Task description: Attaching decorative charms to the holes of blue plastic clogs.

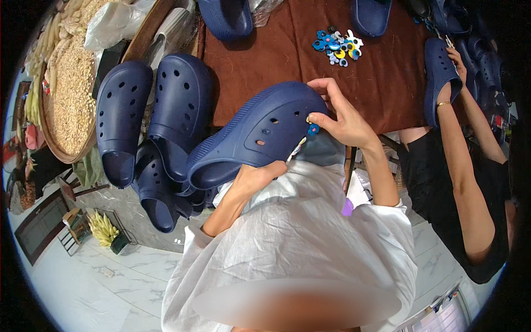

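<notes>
A navy foam clog [240, 130] is tilted on its side in front of me, its vent holes facing me. My left hand [257, 180] grips it near the foot opening, thumb along the upper and the other fingers hidden. At the toe, my right hand [348, 122] curls its fingers over the edge, with the thumb by a vent hole. A small blue shoe charm [313, 129] sits just below that thumb. Further along the same side, pale charms [298, 147] show partly. A pile of mixed charms [337, 47] lies on the brown cloth [260, 66].
Navy clogs [124, 110] stand at the left, stacked over others. Two more clogs [227, 19] [371, 16] lie at the far edge. A round tray of grain [72, 105] is further left. At right, another person's hands [456, 66] hold a clog [437, 72].
</notes>
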Available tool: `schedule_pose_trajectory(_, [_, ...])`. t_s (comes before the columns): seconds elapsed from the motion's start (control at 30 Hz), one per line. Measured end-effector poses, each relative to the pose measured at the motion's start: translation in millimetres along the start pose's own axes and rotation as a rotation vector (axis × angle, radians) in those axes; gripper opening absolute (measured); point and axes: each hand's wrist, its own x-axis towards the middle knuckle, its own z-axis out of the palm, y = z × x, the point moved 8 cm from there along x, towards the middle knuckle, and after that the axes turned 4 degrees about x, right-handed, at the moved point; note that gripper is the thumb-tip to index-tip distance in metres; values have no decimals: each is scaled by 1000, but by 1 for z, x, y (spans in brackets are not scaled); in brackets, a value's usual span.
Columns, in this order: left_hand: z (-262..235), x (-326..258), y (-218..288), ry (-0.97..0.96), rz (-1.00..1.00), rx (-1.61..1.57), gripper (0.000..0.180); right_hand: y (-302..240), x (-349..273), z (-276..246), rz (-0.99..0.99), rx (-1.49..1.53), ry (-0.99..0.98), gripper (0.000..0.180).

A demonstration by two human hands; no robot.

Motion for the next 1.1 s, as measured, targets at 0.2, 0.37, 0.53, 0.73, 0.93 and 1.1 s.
schedule_pose_trajectory(0.2, [-9, 9, -10, -73, -140, -52, 24, 7, -1, -1, -22, 175, 50, 52])
schedule_pose_trajectory(0.37, [2, 10, 3, 8, -248, -357, 35, 14, -9, -9, 20, 193, 88, 50])
schedule_pose_trajectory(0.53, [4, 20, 6, 9, -234, -436, 41, 17, -18, -20, 8, 4, 205, 44])
schedule_pose_trajectory(0.73, [2, 24, -3, -11, -262, -494, 42, -1, -11, -74, -109, -399, 514, 20])
schedule_pose_trajectory(0.93, [4, 25, -4, -14, -249, -472, 42, 20, 17, -122, -166, -725, 786, 29])
schedule_pose_trajectory(1.1, [3, 23, -6, 47, -243, -481, 38, 31, 24, -129, -166, -724, 782, 28])
